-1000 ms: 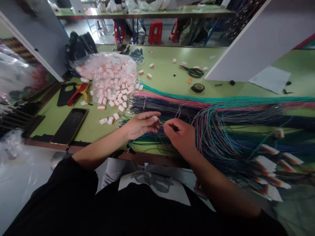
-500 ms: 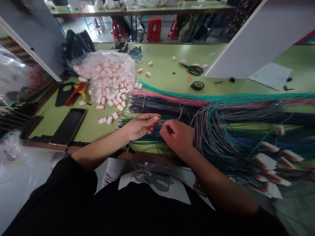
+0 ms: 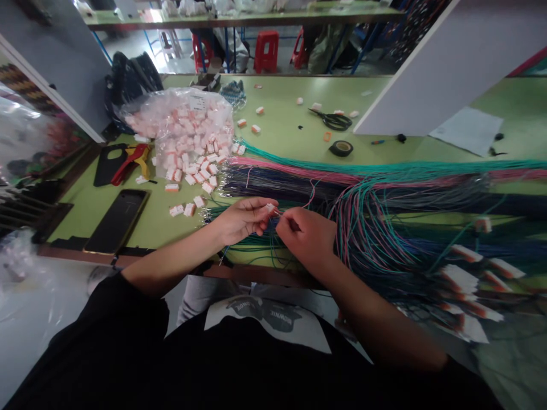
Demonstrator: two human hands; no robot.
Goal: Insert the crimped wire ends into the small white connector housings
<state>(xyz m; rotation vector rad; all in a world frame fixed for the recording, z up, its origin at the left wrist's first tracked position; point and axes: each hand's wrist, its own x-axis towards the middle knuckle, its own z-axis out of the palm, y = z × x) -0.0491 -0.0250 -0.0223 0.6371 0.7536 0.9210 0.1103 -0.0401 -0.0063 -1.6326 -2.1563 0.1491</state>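
Between the thumb and fingers of my left hand [image 3: 244, 221] is a small white connector housing [image 3: 270, 208]. Close on its right, my right hand [image 3: 308, 232] is closed in a pinch on a thin wire [image 3: 277, 213], whose tip points at the housing. Whether the tip sits inside the housing is too small to tell. Behind both hands lie bundles of pink wires [image 3: 273, 165], dark wires [image 3: 265, 181] and green wires [image 3: 290, 157]. A clear bag of white and orange connector housings [image 3: 188, 122] spills out to the left.
At the left lie a phone [image 3: 116, 221] and a red and yellow hand tool [image 3: 131, 164]. Scissors [image 3: 335, 121] and a roll of black tape [image 3: 341, 148] are farther back. Wires with fitted connectors [image 3: 461, 282] hang over the front edge at right. A grey panel [image 3: 419, 74] rises behind.
Both hands keep nearly the same pose, with the housing and the wire held close together. The whole view has shifted very slightly.
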